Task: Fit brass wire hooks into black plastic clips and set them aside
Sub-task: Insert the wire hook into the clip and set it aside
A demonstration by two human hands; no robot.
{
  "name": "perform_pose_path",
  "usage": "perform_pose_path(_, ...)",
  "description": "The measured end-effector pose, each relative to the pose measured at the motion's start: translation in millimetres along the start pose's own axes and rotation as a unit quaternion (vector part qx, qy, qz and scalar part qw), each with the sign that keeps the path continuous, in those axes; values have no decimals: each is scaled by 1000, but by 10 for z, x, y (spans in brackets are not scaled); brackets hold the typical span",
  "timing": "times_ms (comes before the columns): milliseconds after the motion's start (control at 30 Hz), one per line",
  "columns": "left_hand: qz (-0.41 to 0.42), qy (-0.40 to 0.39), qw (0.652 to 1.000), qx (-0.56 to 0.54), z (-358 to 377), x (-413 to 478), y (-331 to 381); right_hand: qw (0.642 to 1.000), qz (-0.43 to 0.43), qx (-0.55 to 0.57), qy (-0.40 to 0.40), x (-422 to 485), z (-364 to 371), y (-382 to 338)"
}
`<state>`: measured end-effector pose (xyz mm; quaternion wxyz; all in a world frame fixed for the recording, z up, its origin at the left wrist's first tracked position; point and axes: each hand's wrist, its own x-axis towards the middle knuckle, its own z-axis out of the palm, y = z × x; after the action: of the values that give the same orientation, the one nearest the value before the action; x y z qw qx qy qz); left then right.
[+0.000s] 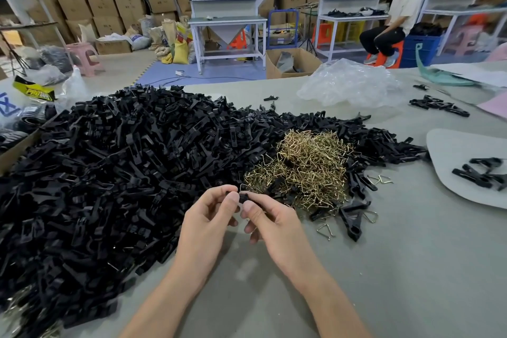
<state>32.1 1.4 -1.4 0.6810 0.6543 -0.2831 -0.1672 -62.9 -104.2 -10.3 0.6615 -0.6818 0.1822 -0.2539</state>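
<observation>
Looking down through the head view, I see one black clip pinched between both hands, held just above the desk at the near edge of the brass hooks. So little of it shows between the thumbs that I cannot tell its long axis or which way it points. My left hand grips it with thumb and forefinger, the other fingers curled. My right hand pinches it from the other side, thumb on top and fingers folded beneath. Both forearms rise from the bottom edge and converge. The heap of black clips spreads to the left, touching the hooks. A few assembled clips lie on a grey pad, well apart to the right.
</observation>
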Motion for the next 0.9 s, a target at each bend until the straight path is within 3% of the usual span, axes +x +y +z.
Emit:
perform_pose_path(67, -7, 18, 998, -51, 8, 14, 10, 997, -11, -64, 47, -1, 6, 51)
perform_pose_path(133, -9, 52, 995, -88, 6, 41, 12, 962, -63, -228, 135, 10, -13, 91)
perform_pose_path(233, -9, 74, 993, -90, -7, 65, -7, 838, -158, -483, 201, 121, -136, 13)
perform_pose_path(300, -9, 73, 994, -82, -10, 60, -22, 780, -154, -587, 153, 264, -267, -71)
perform_pose_path(433, -13, 58, 997, -59, -12, 66, -50, 751, -103, -652, 30, 434, -412, -116)
perform_pose_path(600, -29, 27, 998, -56, -10, 69, -78, 734, -113, -669, 23, 445, -424, -122)
perform_pose_path(700, -31, 16, 997, -66, 2, 51, -64, 766, -164, -619, 58, 366, -406, -130)
perform_pose_path(767, -22, 10, 997, -70, 9, 32, -42, 836, -187, -505, 107, 284, -379, -153)
perform_pose_path(833, -19, -4, 997, -75, 20, 17, -22, 929, -135, -325, 116, 176, -329, -163)
perform_pose_path(900, -21, -22, 996, -79, 44, 6, -10, 984, -62, -146, 79, 72, -267, -128)
